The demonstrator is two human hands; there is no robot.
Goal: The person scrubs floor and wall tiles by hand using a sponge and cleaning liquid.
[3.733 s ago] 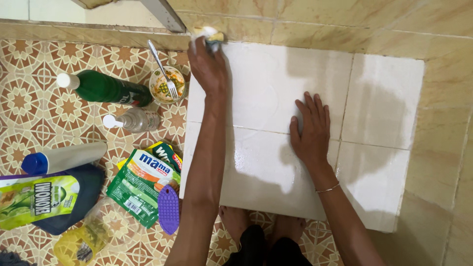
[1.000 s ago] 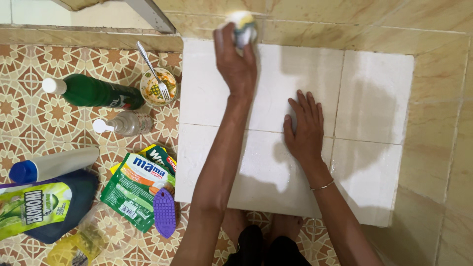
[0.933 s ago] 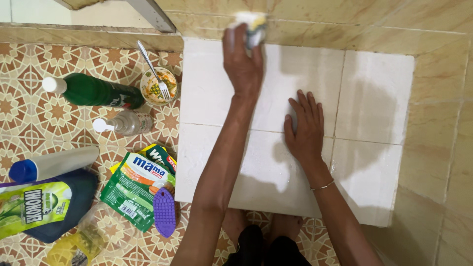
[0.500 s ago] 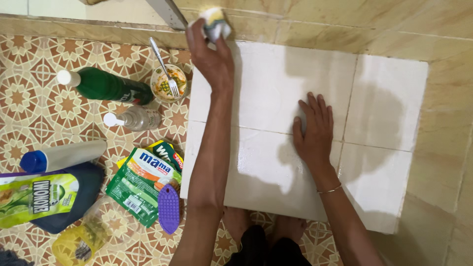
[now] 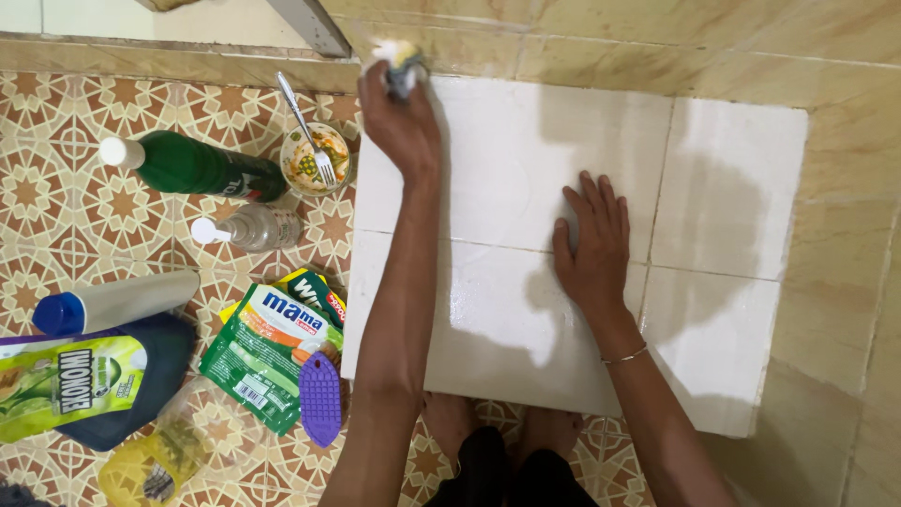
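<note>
A: Head view. Report the left hand.

B: The left hand [image 5: 399, 122] reaches to 12 o'clock, at the far left corner of the white tiled platform [image 5: 723, 188]. Its fingers are curled closed around a yellow-and-green sponge [image 5: 399, 58], which is pressed where the platform meets the beige tiled wall [image 5: 657, 42]. The sponge is blurred; no finer detail can be told.

A: Right hand?

B: The right hand [image 5: 593, 246] lies flat, palm down, near the platform's centre. Fingers spread open, pointing to 12 o'clock, holding nothing. A thin bracelet [image 5: 624, 357] circles the wrist. The platform surface near both arms looks wet and glossy.

A: Items on the patterned floor [image 5: 56, 197]?

B: All lie at 9 o'clock from the platform. A small bowl [image 5: 317, 160] with a fork [image 5: 302, 120] standing in it sits just beside the platform's left edge. A green bottle [image 5: 192, 167] with a white cap lies on its side, touching or nearly touching the bowl. A clear pump bottle [image 5: 246, 227] lies below it. Toward 8 o'clock: a green sachet [image 5: 263, 352] and a purple brush [image 5: 321, 399], both close to the platform's near corner. Farther left lie a blue-capped bottle [image 5: 113, 302] and a large refill pouch [image 5: 80, 380]. Bare feet [image 5: 449, 424] show at 6 o'clock.
</note>
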